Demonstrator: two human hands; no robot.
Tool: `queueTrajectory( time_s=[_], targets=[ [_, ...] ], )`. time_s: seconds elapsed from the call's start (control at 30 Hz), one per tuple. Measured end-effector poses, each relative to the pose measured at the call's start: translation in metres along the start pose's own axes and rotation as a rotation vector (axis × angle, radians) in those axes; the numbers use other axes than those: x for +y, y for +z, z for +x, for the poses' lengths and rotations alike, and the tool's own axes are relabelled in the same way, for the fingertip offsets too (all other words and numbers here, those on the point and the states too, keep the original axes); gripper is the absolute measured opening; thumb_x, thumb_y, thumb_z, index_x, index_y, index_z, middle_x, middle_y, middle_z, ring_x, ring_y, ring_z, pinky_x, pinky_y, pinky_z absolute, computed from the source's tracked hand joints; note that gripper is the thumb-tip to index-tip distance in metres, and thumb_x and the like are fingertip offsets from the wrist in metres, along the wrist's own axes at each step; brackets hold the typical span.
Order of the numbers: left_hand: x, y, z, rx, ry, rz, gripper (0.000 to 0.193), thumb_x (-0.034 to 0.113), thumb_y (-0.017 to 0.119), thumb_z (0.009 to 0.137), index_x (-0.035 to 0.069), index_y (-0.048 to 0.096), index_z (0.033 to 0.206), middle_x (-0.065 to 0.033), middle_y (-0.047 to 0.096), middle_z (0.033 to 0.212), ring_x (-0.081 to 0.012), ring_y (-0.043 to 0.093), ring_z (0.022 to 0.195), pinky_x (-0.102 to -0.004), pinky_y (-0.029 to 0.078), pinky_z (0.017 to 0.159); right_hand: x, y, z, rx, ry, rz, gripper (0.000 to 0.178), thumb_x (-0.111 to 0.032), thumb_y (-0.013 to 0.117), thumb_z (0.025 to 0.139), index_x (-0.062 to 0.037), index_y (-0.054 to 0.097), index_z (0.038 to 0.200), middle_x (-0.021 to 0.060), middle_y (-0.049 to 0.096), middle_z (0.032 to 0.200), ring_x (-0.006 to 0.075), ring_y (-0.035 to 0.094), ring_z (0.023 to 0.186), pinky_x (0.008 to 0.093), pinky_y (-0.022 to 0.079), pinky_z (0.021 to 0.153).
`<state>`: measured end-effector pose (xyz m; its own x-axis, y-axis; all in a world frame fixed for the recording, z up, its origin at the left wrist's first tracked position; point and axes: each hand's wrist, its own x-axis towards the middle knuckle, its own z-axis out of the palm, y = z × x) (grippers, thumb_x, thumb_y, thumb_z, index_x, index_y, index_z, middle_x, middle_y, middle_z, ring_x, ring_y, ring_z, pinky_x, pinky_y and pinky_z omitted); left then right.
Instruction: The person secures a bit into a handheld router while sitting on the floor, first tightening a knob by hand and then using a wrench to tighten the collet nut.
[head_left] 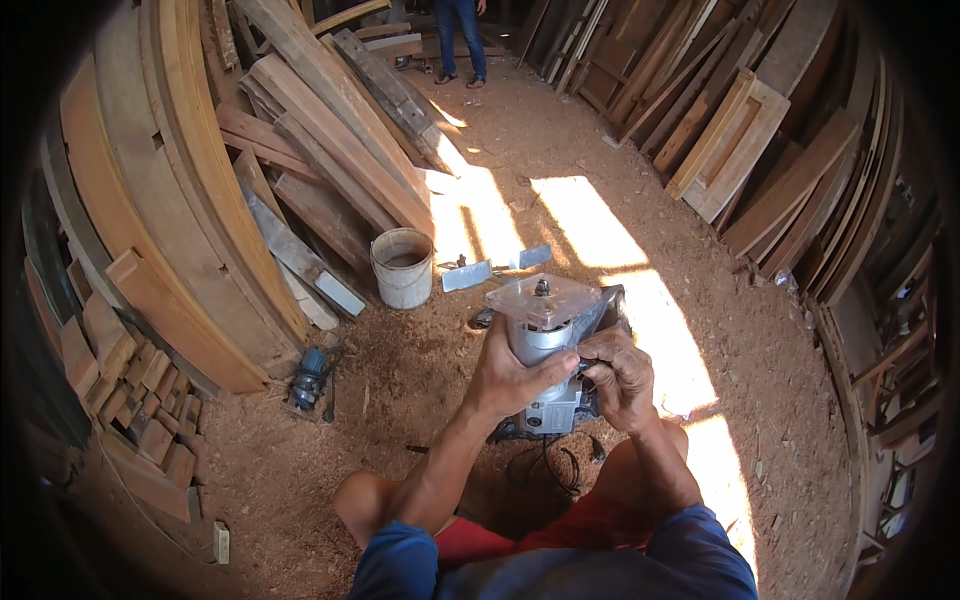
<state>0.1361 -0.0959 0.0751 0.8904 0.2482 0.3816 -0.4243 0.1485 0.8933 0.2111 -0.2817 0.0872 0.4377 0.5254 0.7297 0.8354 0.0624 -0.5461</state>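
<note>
Your left hand (505,380) wraps its fingers around the silver body of the router (545,350), which you hold upside down above your knees, clear base plate up. Your right hand (620,375) grips the router's right side, fingers curled tight on it. A white bucket (402,268) stands on the sawdust floor (330,440) just beyond, beside leaning planks (330,140); you cannot tell what is inside. A blue tool (310,378) lies to your left.
</note>
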Motion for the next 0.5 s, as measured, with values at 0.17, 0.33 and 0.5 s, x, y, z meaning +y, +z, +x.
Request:
queueTrajectory(
  time_s=[0.17, 0.33, 0.5],
  targets=[
    [0.0055, 0.0014, -0.0023, -0.013, -0.030, -0.008, 0.086, 0.021, 0.088, 0.080, -0.005, 0.036, 0.144, -0.0172, 0.055, 0.131, -0.0233, 0.058, 0.120, -0.0384, 0.052, 0.100, 0.0034, 0.0025, -0.0032, -0.024, 0.104, 0.118, 0.022, -0.023, 0.071, 0.098, -0.0011, 0.071, 0.101, 0.0107, 0.070, 0.091, 0.0251, 0.066, 0.084, 0.0354, 0.053, 0.075],
    [0.0065, 0.0010, -0.0013, -0.007, 0.005, 0.062, 0.090, 0.022, 0.089, 0.080, -0.006, 0.034, 0.145, -0.0192, 0.055, 0.132, -0.0253, 0.058, 0.122, -0.0396, 0.052, 0.099, 0.0064, 0.0040, -0.0063, -0.055, 0.205, 0.276, 0.023, -0.024, 0.069, 0.101, -0.0009, 0.072, 0.103, 0.0092, 0.069, 0.091, 0.0193, 0.063, 0.082, 0.0325, 0.050, 0.074],
    [0.0018, -0.0035, -0.0020, 0.005, 0.021, 0.116, 0.091, 0.023, 0.089, 0.080, -0.008, 0.034, 0.144, -0.0207, 0.055, 0.131, -0.0261, 0.059, 0.122, -0.0398, 0.053, 0.099, 0.0069, 0.0075, -0.0105, -0.056, 0.300, 0.367, 0.027, -0.026, 0.066, 0.103, 0.0008, 0.072, 0.105, 0.0052, 0.068, 0.091, 0.0130, 0.060, 0.083, 0.0295, 0.048, 0.074]
  ],
)
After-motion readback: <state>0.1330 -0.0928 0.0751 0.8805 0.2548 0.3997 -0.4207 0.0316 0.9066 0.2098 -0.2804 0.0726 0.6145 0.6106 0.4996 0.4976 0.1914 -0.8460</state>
